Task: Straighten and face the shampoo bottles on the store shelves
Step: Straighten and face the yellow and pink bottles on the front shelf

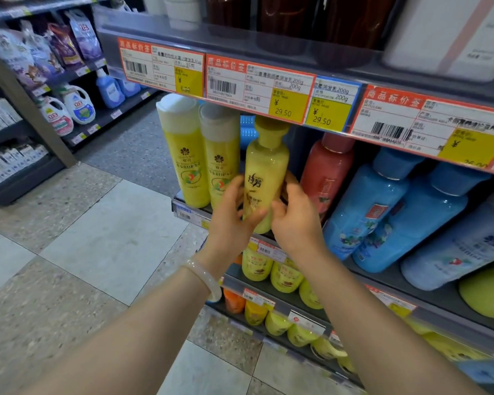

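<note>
Near the middle of the frame, your left hand [233, 215] and right hand [293, 220] each grip one side of the tall yellow bottle [265, 172], fingers curled round it, and it stands almost straight up between them on the shelf edge [191, 215].

The held bottle [264, 172] stands between two capped bottles [183, 149] leftward and another bottle [325, 172] rightward.
</note>
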Tool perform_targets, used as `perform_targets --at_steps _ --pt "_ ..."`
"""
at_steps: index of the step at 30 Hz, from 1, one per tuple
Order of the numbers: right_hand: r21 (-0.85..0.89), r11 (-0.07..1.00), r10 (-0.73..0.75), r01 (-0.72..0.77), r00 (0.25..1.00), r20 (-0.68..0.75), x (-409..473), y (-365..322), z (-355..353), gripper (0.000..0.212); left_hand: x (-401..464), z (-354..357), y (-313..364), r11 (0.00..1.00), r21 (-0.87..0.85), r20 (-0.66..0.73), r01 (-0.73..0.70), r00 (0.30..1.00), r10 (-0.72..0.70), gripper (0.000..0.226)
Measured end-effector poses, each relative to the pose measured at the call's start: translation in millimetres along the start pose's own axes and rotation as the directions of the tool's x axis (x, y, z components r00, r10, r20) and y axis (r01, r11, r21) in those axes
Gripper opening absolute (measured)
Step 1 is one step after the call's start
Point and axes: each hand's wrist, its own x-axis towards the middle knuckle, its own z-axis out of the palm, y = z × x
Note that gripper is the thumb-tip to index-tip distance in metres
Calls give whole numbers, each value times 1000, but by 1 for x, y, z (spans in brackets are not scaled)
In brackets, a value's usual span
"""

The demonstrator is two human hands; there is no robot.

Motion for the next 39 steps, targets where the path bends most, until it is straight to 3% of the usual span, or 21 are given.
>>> perform_targets --at_steps 12,20,25,28,34,39 --pt "179 983 41 -40 999 0 0 26 20 64 -11 19 -10 985 143 -86 96 993 -84 51" --pt "4 997 82 -82 996 -36 -38 50 4 45 -9 29 -19 976 187 -190 108 979 -71 62" --pt "-118 987 101 -107 994 -50 -59 69 -20 34 -7 38 -23 952 289 -228 97 973 -30 48" --pt "-199 974 90 -111 990 -113 -69 82 -36 27 -7 43 -25 931 344 -262 125 965 -33 70" --pt "-201 965 93 -169 937 -337 -97 113 -67 12 -8 55 -10 954 208 -308 217 940 -146 66" --pt "-195 966 85 -172 917 -389 -108 122 -83 8 -12 55 -4 969 124 -286 212 943 -170 64"
